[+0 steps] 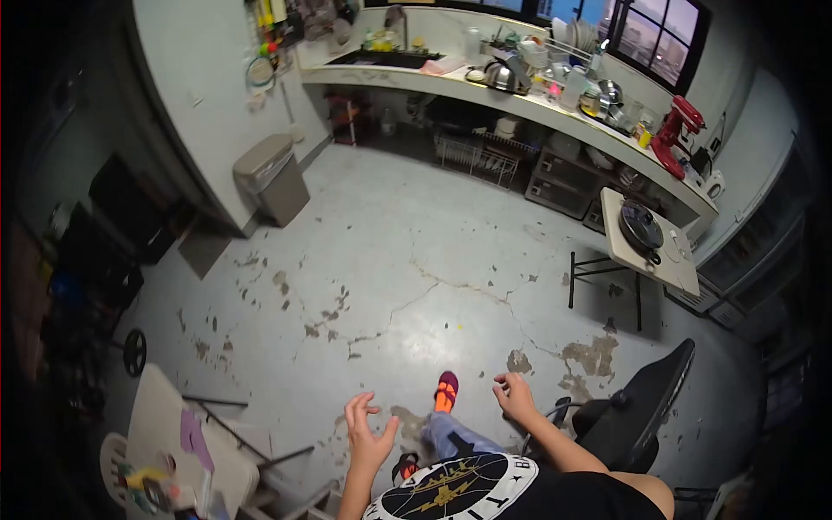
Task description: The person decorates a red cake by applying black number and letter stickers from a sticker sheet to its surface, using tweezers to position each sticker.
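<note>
My left hand (pixel 371 435) is raised in front of my body, fingers apart and slightly bent, with nothing in it. On the other side, my right hand (pixel 515 396) hangs over the floor with its fingers loosely bent, and no object shows in it. Nearest to the right hand is a black chair (pixel 637 407), which it does not touch. Between the hands, one foot in a dark red sandal (pixel 447 386) over an orange sock steps forward.
A grey bin (pixel 276 182) stands by the wall. The long counter (pixel 416 76) carries dishes, a kettle (pixel 501 76) and a red stand mixer (pixel 676 134). A folding table (pixel 620 238) holds a lidded pan (pixel 640 227). Another table (pixel 160 416) is at lower left. The floor (pixel 390 225) is cracked.
</note>
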`<state>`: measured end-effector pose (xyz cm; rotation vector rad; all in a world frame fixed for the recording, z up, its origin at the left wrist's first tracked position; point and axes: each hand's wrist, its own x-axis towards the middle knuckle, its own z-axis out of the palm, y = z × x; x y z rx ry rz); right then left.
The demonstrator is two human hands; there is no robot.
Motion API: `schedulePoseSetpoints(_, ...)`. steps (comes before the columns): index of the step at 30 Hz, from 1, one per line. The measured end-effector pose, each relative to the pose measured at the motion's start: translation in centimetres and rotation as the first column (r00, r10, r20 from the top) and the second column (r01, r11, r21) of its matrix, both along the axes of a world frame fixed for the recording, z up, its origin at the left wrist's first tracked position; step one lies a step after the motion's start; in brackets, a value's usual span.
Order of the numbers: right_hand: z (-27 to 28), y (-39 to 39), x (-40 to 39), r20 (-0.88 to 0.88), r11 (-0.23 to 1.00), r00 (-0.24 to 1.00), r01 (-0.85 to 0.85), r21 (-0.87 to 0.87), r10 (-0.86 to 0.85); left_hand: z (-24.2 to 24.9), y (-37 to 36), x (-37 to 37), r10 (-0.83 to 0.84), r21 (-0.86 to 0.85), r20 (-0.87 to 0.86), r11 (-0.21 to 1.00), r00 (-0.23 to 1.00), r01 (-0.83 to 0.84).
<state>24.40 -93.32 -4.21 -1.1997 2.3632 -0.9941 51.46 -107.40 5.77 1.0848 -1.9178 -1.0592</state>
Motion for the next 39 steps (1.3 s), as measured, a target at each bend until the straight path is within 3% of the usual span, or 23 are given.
schedulePoseSetpoints(3,-3.0,-2.1,-4.6,0.021,0.998,0.999,0.046,0.035,-0.046,0.7,-5.4,-6.4,-0.085,-0.055,0.056,0.995,0.995,0.088)
schedulePoseSetpoints(5,-5.3,-6.9,-9.2,-0.022,1.000,1.000,-0.019,0.022,0.019,1.1,-8.8,-10.4,-0.080,-0.114,0.100,0.989,0.992,0.091)
schedulePoseSetpoints(6,-3.9,-9.1,-10.2,0.103,0.999,0.995,0.012,0.035,-0.015,1.4,-10.2,-12.1,-0.081,-0.138,0.174,0.985,0.981,0.106)
schedulePoseSetpoints(13,0.5,-25.0,-20.0,0.160,0.977,0.973,-0.138,-0.163,0.164,2.3,-21.1,-23.0,-0.182,-0.163,0.214,0.962,0.960,0.219)
schedulePoseSetpoints(17,4.0,-34.7,-25.9,0.222,0.949,0.950,-0.156,-0.274,0.220,1.2,-27.6,-28.4,-0.134,-0.144,0.170,0.977,0.976,0.160)
schedulePoseSetpoints(19,8.0,-39.4,-30.0,0.267,0.960,0.935,-0.178,-0.216,0.233,0.3,-31.1,-31.0,-0.137,-0.107,0.265,0.980,0.954,0.170)
schedulePoseSetpoints(22,10.5,-46.1,-37.1,0.175,0.951,0.969,-0.122,-0.286,0.177,-1.1,-37.2,-35.7,-0.182,-0.106,0.282,0.970,0.942,0.219)
schedulePoseSetpoints(25,14.5,-50.7,-45.8,-0.029,0.896,0.999,-0.047,-0.442,0.038,-1.5,-44.2,-42.4,-0.253,-0.123,0.332,0.943,0.909,0.308)
schedulePoseSetpoints(28,14.7,-53.0,-54.2,-0.119,0.900,0.984,0.067,-0.431,-0.131,0.9,-49.9,-51.5,-0.349,-0.166,0.122,0.916,0.929,0.365)
schedulePoseSetpoints(32,17.8,-55.1,-65.6,-0.205,0.858,0.925,0.190,-0.477,-0.319,3.0,-54.9,-63.3,-0.519,-0.090,0.095,0.846,0.850,0.526)
schedulePoseSetpoints(34,19.6,-56.3,-71.4,-0.254,0.843,0.892,0.213,-0.495,-0.374,4.3,-56.0,-69.0,-0.661,-0.283,0.079,0.703,0.747,0.652)
schedulePoseSetpoints(37,23.0,-59.5,-81.2,-0.401,0.843,0.807,0.207,-0.497,-0.434,6.0,-56.8,-76.1,-0.738,-0.309,0.074,0.622,0.670,0.719)
schedulePoseSetpoints(39,25.5,-62.4,-88.8,-0.543,0.887,0.740,0.158,-0.434,-0.398,6.2,-58.0,-79.8,-0.721,-0.318,0.067,0.640,0.690,0.700)
